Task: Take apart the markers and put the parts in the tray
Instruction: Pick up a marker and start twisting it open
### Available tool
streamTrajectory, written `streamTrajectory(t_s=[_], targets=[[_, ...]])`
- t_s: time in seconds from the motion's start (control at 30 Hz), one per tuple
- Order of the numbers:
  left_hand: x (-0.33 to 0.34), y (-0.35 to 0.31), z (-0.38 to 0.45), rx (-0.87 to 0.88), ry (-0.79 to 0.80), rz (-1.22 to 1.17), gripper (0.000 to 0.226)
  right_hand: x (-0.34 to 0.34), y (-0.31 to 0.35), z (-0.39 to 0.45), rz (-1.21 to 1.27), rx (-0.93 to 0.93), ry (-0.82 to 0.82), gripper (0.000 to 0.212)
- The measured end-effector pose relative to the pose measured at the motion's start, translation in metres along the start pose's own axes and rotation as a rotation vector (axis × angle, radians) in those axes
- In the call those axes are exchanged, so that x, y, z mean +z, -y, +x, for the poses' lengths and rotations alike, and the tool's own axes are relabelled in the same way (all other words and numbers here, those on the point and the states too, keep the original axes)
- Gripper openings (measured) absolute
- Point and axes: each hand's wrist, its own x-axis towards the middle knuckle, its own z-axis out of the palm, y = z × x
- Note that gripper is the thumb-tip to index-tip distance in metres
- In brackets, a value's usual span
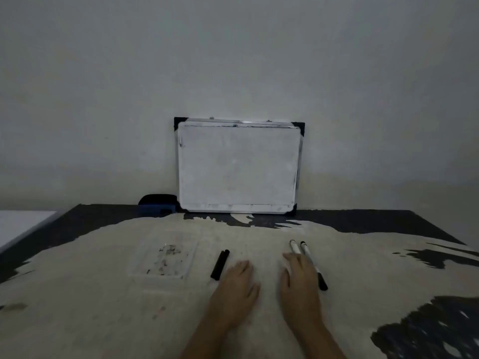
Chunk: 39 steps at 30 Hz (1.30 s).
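Two white markers lie side by side on the table at right: one is mostly hidden under my right hand, the other runs along its right edge down to a black cap. A black marker lies left of my left hand. Both hands rest flat on the table, fingers spread, holding nothing. A clear plastic tray with dark smudges sits to the left of the black marker.
A small whiteboard leans on the wall at the back of the table. A dark blue eraser sits beside its left corner. The table top is worn, pale with dark patches.
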Motion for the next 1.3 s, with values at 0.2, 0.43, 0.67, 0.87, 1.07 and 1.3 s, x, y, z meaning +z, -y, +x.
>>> streamTrajectory(t_s=[0.2, 0.43, 0.67, 0.87, 1.07, 1.3], targets=[[0.002, 0.003, 0.003, 0.0, -0.043, -0.05, 0.054, -0.011, -0.01, 0.012, -0.368, 0.106, -0.196, 0.029], [0.004, 0.006, 0.003, 0.023, -0.08, -0.098, 0.051, -0.009, -0.013, 0.012, -0.445, 0.166, -0.102, 0.02], [-0.008, -0.004, -0.001, 0.028, -0.246, -0.693, 0.045, -0.01, 0.0, 0.011, -0.142, 0.149, -0.011, 0.021], [-0.014, 0.001, 0.008, -0.014, -0.249, -1.542, 0.051, -0.02, 0.013, 0.005, 0.316, 0.099, 0.338, 0.043], [-0.02, 0.001, 0.008, 0.061, -0.21, -1.672, 0.033, -0.024, 0.017, 0.002, 0.235, -0.074, 0.465, 0.043], [-0.022, -0.006, 0.008, 0.053, -0.094, -1.882, 0.036, -0.031, 0.026, 0.002, 0.364, -0.051, 0.605, 0.043]])
